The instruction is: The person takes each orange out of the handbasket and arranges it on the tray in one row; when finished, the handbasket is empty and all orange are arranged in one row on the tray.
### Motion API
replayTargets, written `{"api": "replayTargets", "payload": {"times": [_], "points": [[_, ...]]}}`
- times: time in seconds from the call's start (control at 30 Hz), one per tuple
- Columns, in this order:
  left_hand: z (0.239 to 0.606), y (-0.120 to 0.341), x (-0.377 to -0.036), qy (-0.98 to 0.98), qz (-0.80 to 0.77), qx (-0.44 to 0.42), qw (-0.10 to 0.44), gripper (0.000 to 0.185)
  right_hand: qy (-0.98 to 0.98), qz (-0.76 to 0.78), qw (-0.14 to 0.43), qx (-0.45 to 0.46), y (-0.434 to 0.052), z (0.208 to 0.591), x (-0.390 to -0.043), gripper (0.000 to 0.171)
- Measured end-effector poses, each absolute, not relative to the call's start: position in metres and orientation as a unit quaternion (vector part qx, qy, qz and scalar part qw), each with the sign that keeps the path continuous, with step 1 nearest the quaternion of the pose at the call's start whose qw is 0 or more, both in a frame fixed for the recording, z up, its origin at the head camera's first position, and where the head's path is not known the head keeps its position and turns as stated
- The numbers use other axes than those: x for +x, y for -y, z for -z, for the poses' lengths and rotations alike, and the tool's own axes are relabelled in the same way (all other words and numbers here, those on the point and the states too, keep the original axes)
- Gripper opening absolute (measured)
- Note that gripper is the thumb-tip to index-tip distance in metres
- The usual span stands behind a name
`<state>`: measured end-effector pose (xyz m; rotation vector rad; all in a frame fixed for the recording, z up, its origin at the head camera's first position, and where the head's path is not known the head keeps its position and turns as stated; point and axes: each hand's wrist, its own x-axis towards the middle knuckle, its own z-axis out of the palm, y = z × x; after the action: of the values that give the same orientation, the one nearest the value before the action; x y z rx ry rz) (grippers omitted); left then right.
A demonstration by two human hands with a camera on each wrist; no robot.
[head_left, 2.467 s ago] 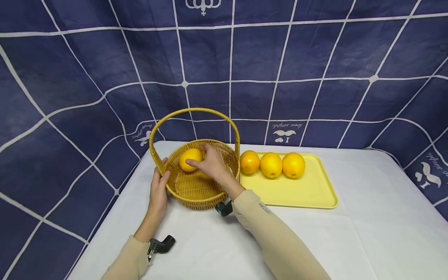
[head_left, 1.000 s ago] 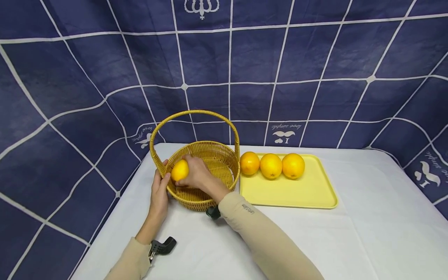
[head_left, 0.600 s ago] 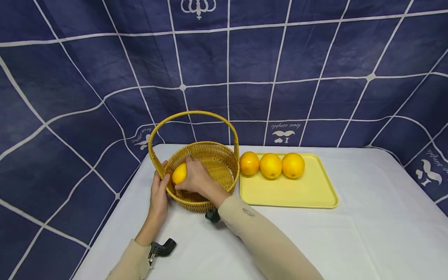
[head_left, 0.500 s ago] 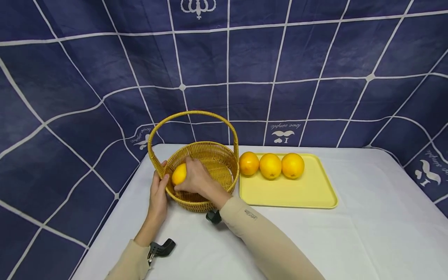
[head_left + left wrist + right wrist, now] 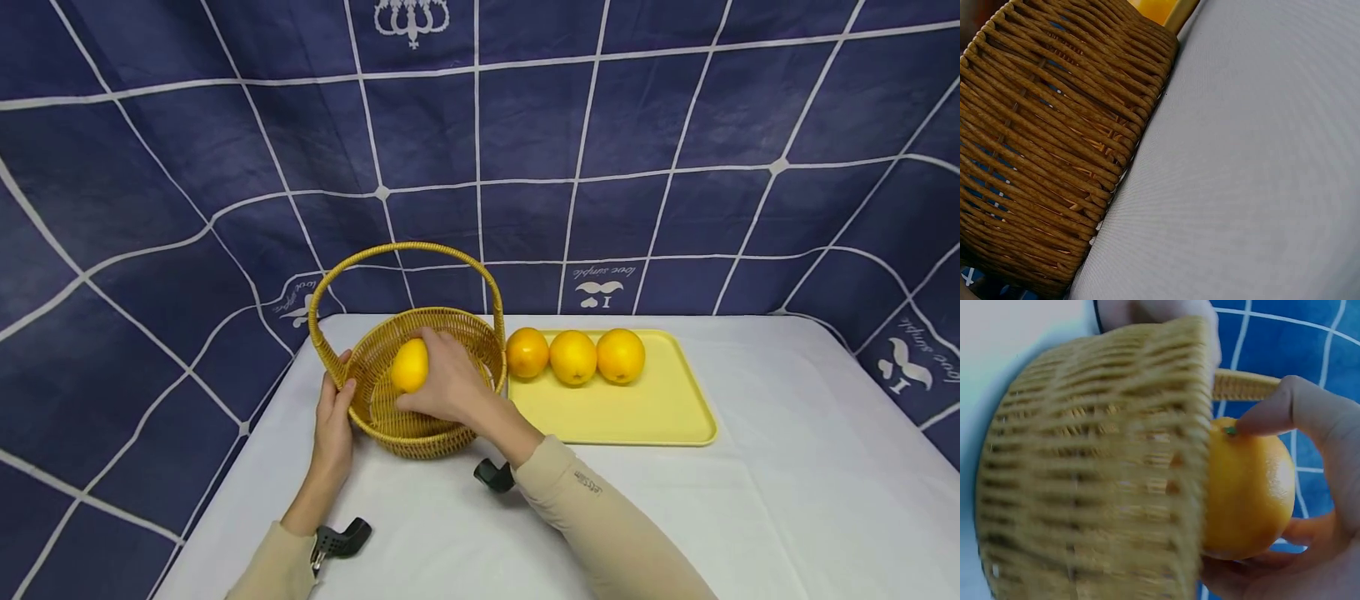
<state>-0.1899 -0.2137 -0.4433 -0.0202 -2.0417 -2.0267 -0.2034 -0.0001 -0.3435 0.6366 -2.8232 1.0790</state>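
My right hand [image 5: 453, 379] holds an orange [image 5: 409, 367] over the inside of a round wicker basket [image 5: 420, 446] with a tall arched handle. In the right wrist view the thumb lies by the stem end of the orange [image 5: 1247, 494], which shows at rim height beside the basket wall [image 5: 1091, 462]; other fingers lie under the fruit. My left hand [image 5: 332, 425] grips the basket's left side by the foot of the handle, thumb at the rim and its other fingers partly hidden. The left wrist view shows mostly the outer weave [image 5: 1054, 125].
A yellow tray [image 5: 615, 412] lies right of the basket, with three oranges [image 5: 573, 358] in a row along its far side. White cloth [image 5: 780, 433] covers the table. A blue curtain with white lines [image 5: 540, 217] hangs behind and on both sides.
The right hand, low at the basket's left inner side a second ago, has moved right and up with the orange. My left hand keeps its hold; the head view has shifted slightly.
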Motion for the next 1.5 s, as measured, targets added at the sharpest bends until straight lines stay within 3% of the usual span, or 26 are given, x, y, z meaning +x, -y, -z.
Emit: {"api": "replayTargets", "payload": {"times": [0.17, 0.67, 1.17, 1.5], "points": [[0.443, 0.216, -0.188, 0.701, 0.699, -0.007, 0.139, 0.050, 0.900, -0.371, 0.057, 0.223, -0.024, 0.335, -0.196, 0.091], [0.445, 0.213, -0.194, 0.695, 0.705, -0.018, 0.136, 0.050, 0.902, -0.367, 0.079, 0.213, -0.108, 0.331, -0.178, 0.089], [0.447, 0.212, -0.192, 0.694, 0.706, -0.017, 0.136, 0.050, 0.919, -0.349, 0.129, 0.129, -0.218, 0.338, -0.177, 0.082], [0.446, 0.215, -0.191, 0.701, 0.700, -0.010, 0.138, 0.050, 0.921, -0.346, 0.157, 0.085, -0.264, 0.335, -0.185, 0.078]]}}
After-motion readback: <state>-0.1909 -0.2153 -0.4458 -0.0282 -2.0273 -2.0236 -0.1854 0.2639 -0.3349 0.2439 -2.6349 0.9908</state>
